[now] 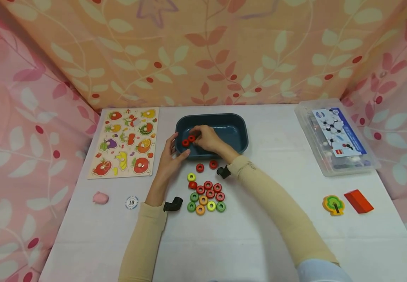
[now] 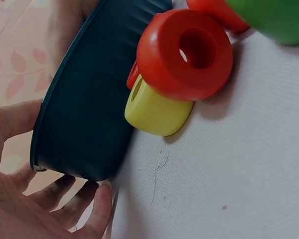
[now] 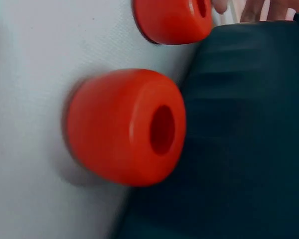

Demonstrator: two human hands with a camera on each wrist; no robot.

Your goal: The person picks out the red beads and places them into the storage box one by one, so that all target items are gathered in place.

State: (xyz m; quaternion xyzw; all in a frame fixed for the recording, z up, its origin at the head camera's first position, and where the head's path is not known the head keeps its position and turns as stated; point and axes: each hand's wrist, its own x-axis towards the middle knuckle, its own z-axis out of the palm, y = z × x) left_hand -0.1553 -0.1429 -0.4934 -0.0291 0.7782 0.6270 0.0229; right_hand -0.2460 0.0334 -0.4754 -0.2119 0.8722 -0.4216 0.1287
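Against the tray (image 1: 229, 135), the left hand (image 1: 169, 159) rests spread. Inside it, the right hand (image 1: 208, 139) pinches a red bead (image 1: 191, 137), best released low.

The tray (image 1: 233, 135) looks like smooth plastic, the red bead (image 3: 109, 127) glossy, the tablecloth (image 2: 229, 164) matt, woven cloth.

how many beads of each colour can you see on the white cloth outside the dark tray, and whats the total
red beads: 8
green beads: 3
yellow beads: 2
orange beads: 2
total: 15
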